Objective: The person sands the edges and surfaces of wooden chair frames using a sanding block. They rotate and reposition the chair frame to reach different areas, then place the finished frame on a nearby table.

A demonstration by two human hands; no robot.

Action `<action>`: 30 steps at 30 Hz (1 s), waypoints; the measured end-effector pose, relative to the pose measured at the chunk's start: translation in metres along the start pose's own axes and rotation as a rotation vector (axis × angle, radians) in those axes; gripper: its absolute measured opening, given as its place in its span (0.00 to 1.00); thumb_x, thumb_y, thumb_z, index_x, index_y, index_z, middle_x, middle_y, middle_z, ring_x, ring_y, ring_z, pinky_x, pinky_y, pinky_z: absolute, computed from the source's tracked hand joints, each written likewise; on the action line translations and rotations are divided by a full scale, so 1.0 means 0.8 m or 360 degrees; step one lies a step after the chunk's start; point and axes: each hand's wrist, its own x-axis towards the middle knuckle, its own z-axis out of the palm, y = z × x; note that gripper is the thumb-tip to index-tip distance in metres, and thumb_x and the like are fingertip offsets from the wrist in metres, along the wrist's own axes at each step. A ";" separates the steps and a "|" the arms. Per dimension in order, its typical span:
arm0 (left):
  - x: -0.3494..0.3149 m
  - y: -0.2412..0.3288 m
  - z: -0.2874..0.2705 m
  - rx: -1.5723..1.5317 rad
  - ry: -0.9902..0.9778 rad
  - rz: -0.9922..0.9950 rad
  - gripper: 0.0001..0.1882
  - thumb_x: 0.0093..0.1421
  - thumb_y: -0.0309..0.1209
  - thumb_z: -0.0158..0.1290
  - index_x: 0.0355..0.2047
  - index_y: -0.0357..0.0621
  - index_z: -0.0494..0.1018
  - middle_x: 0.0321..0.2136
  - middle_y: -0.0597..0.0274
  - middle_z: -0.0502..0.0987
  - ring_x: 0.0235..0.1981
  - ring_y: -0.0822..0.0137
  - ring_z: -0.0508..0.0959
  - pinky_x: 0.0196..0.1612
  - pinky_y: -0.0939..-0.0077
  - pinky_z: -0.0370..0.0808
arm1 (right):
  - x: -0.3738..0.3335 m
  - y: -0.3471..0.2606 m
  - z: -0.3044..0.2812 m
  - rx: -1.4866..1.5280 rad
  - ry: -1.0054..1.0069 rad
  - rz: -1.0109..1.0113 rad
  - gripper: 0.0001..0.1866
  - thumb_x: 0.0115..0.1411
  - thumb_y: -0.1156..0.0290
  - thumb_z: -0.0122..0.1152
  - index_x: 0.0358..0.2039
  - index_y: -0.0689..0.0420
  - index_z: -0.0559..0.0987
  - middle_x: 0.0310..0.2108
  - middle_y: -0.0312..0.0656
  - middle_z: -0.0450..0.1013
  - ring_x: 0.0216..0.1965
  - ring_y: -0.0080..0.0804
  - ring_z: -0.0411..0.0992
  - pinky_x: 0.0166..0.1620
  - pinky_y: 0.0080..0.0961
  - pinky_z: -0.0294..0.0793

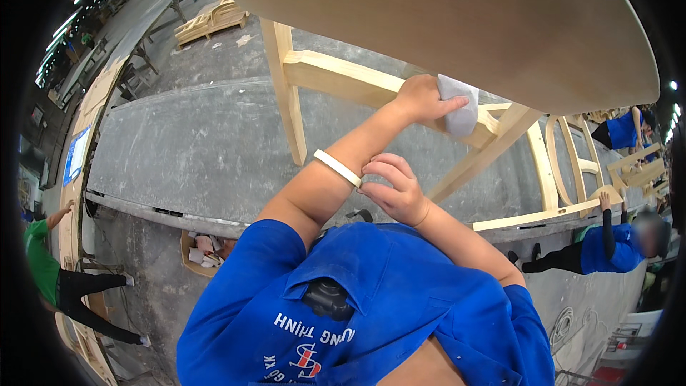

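My left hand (423, 99) is closed on a grey sheet of sandpaper (458, 106), by a pale wooden rail (343, 76). The rail joins the legs (286, 100) of a piece of furniture standing on the grey worktable. Above it spreads a broad smooth wooden panel (457, 21) with rounded corners. Around my left forearm sits a cream-coloured band (336, 168). The bent fingers of my right hand (399, 193) pinch the band's right end. Part of the sandpaper's contact with the wood is hidden.
Along the grey worktable (193, 143), curved wooden frames (564, 164) stand at the right, beside a co-worker in blue (607, 246). Another person in green (44, 257) is at the far left. A cardboard box of scraps (204, 251) rests on the floor.
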 end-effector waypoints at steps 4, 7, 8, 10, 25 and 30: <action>-0.001 0.003 -0.002 -0.0005 -0.0028 -0.0013 0.28 0.54 0.59 0.50 0.39 0.48 0.79 0.35 0.53 0.81 0.39 0.52 0.79 0.44 0.61 0.74 | 0.009 -0.009 -0.007 0.0054 -0.0122 0.0161 0.15 0.41 0.73 0.71 0.31 0.57 0.77 0.38 0.41 0.72 0.42 0.43 0.69 0.43 0.34 0.73; -0.002 0.005 -0.002 0.0004 -0.0030 -0.0019 0.28 0.53 0.58 0.51 0.39 0.47 0.79 0.35 0.53 0.81 0.39 0.51 0.79 0.44 0.61 0.74 | 0.025 -0.016 -0.017 0.0115 -0.0137 0.0127 0.15 0.42 0.73 0.69 0.33 0.55 0.77 0.37 0.41 0.71 0.41 0.43 0.70 0.42 0.33 0.73; -0.003 0.005 -0.001 -0.0001 -0.0020 -0.0010 0.28 0.53 0.58 0.51 0.39 0.47 0.80 0.35 0.53 0.81 0.39 0.51 0.79 0.44 0.62 0.74 | 0.032 -0.018 -0.020 0.0137 -0.0194 0.0176 0.17 0.42 0.73 0.69 0.35 0.55 0.77 0.37 0.41 0.71 0.42 0.43 0.70 0.44 0.34 0.72; -0.005 0.005 0.000 -0.0020 0.0054 0.0057 0.28 0.53 0.58 0.51 0.38 0.48 0.80 0.35 0.53 0.81 0.39 0.51 0.79 0.44 0.62 0.74 | 0.046 -0.025 -0.025 0.0206 -0.0205 0.0205 0.20 0.42 0.72 0.70 0.38 0.54 0.77 0.37 0.40 0.71 0.43 0.44 0.69 0.46 0.36 0.70; -0.004 -0.002 0.024 0.0070 0.0088 0.0027 0.31 0.52 0.61 0.50 0.31 0.42 0.81 0.32 0.48 0.80 0.37 0.50 0.80 0.42 0.59 0.75 | 0.028 -0.036 -0.027 -0.0180 -0.0375 -0.0013 0.25 0.43 0.64 0.71 0.45 0.51 0.78 0.51 0.37 0.72 0.53 0.45 0.67 0.54 0.44 0.64; -0.010 0.020 0.010 0.0356 -0.0080 -0.0172 0.31 0.48 0.55 0.56 0.27 0.32 0.79 0.25 0.42 0.79 0.31 0.46 0.80 0.36 0.58 0.75 | 0.083 -0.039 -0.037 0.0128 -0.0677 0.0045 0.24 0.47 0.66 0.70 0.46 0.55 0.77 0.50 0.45 0.73 0.55 0.50 0.67 0.57 0.48 0.62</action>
